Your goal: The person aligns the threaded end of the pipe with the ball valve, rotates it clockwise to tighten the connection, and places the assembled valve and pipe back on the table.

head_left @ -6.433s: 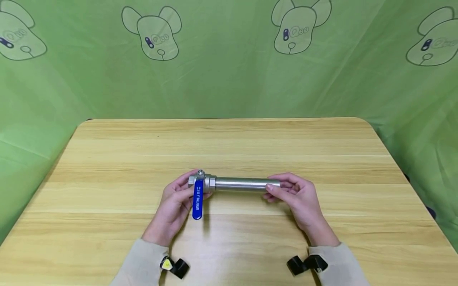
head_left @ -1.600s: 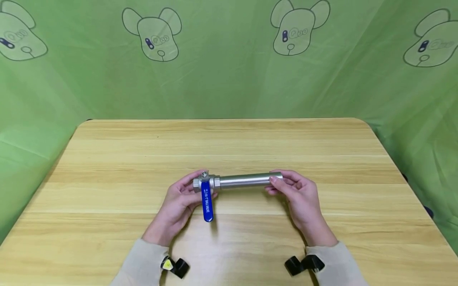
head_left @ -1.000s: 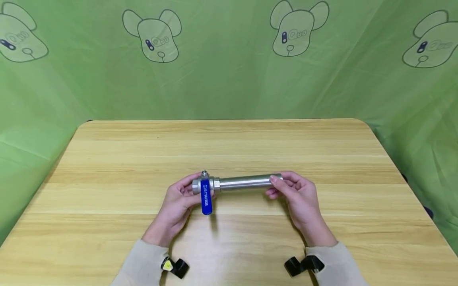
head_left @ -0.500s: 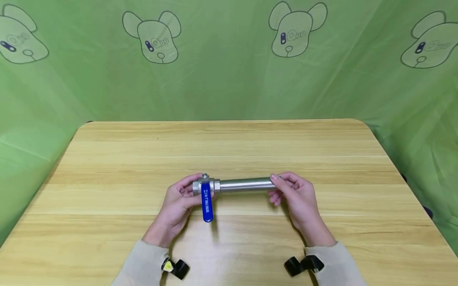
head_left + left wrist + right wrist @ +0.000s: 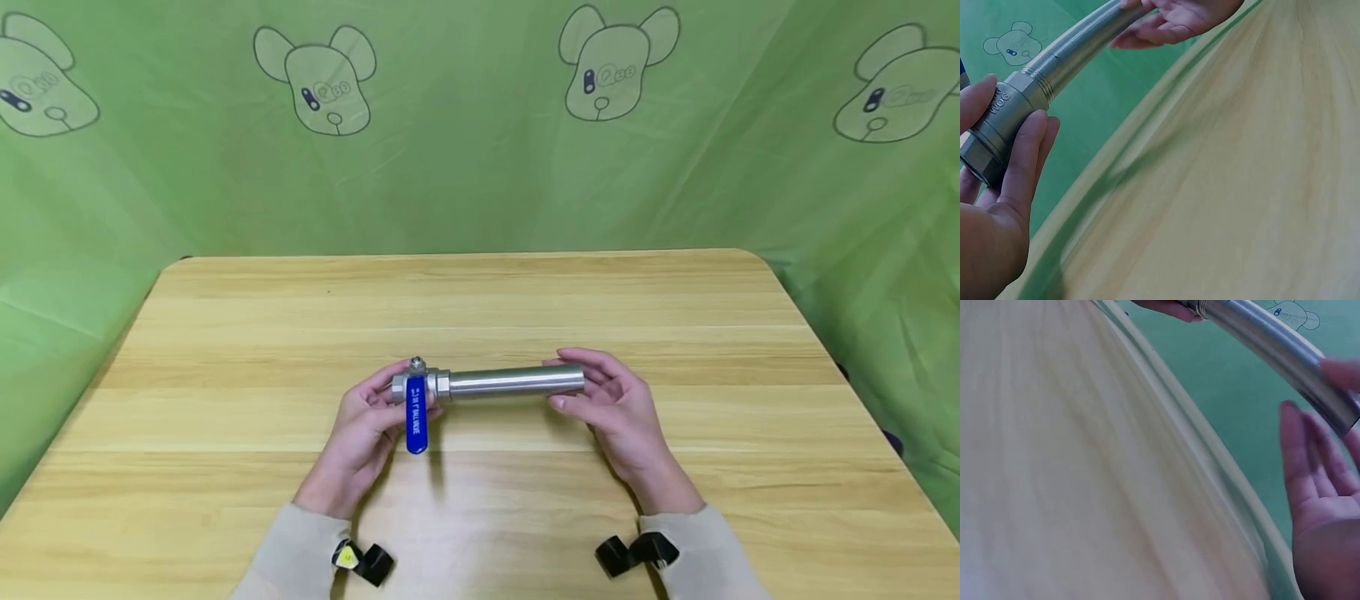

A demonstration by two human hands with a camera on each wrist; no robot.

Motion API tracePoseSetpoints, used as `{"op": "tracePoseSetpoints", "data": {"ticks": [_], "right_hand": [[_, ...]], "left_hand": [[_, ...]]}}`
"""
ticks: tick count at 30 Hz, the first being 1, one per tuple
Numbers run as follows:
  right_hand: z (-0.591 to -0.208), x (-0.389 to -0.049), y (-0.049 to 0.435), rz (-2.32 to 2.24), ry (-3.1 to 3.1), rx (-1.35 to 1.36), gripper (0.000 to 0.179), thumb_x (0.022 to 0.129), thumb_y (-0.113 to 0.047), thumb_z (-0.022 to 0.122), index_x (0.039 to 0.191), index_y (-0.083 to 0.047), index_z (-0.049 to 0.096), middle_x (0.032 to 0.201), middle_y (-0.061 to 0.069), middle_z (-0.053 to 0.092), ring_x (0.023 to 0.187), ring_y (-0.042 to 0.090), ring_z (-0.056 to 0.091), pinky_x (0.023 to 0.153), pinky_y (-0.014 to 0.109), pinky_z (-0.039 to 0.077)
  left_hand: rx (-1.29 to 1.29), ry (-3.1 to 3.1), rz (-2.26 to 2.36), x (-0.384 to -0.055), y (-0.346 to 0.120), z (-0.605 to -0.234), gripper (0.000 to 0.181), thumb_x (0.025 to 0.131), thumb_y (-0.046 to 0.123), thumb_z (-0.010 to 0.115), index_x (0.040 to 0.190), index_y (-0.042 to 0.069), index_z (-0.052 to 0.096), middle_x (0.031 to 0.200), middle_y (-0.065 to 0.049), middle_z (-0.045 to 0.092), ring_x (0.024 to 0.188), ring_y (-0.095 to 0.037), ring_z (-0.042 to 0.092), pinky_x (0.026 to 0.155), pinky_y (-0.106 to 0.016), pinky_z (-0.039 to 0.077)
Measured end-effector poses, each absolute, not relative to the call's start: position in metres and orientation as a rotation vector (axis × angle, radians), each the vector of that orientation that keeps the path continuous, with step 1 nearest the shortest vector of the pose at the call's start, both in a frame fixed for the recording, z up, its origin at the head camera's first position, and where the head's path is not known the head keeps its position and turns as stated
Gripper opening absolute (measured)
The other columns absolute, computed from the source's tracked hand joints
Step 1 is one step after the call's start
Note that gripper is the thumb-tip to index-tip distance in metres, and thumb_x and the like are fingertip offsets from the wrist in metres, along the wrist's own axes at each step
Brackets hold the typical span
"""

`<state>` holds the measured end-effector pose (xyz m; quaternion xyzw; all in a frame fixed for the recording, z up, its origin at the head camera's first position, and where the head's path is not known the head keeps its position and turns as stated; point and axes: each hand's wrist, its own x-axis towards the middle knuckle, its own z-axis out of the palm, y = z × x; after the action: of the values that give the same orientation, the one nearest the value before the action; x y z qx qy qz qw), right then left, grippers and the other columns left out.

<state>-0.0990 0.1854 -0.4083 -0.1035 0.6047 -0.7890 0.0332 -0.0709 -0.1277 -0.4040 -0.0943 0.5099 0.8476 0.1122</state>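
Note:
A steel ball valve [image 5: 435, 385] with a blue lever handle [image 5: 417, 421] is held above the table by my left hand [image 5: 362, 433]. Thumb and fingers grip the valve body from its left side, and the lever points toward me. From the valve's right end runs a straight metal pipe [image 5: 517, 382], nearly level, with threads showing at the joint in the left wrist view. My right hand [image 5: 628, 429] is around the pipe's free end, fingers behind it and thumb lowered in front. In the right wrist view the right fingers [image 5: 1297, 456] are extended and spread, loose about the pipe.
The wooden table [image 5: 480, 308] has rounded far corners and stands before a green curtain [image 5: 465, 167] printed with cartoon heads. Small black devices are strapped to both sleeves, one on the left wrist [image 5: 373, 565] and one on the right wrist [image 5: 617, 556].
The right thumb and fingers, which pinched and turned along the pipe's end, have spread apart. Valve and pipe have shifted slightly left. The left hand keeps its hold.

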Motion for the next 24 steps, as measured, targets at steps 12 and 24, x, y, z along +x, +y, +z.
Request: {"op": "tracePoseSetpoints", "data": {"ticks": [12,24], "right_hand": [[-0.4111,-0.0999,0.1908,-2.465,1.750,-0.427,0.055,0.079,0.030,0.068,0.116,-0.009,0.078,0.118,0.005,0.081,0.106,0.015,0.076,0.094,0.025,0.067],[-0.4108,-0.1007,0.1910,-2.434,1.811,-0.373,0.053,0.078,0.029,0.070,0.113,-0.009,0.079,0.114,0.003,0.081,0.103,0.014,0.076,0.091,0.025,0.068]], "left_hand": [[-0.241,1.467,2.465,-0.0711,-0.1280,-0.4067,0.078,0.090,-0.020,0.054,0.163,-0.005,0.033,0.101,0.000,0.078,0.089,-0.010,0.077,0.103,-0.038,0.066],[-0.249,1.496,2.417,-0.0730,-0.1306,-0.4077,0.074,0.089,-0.019,0.060,0.159,-0.007,0.037,0.109,-0.003,0.078,0.093,-0.013,0.080,0.103,-0.037,0.065]]}}
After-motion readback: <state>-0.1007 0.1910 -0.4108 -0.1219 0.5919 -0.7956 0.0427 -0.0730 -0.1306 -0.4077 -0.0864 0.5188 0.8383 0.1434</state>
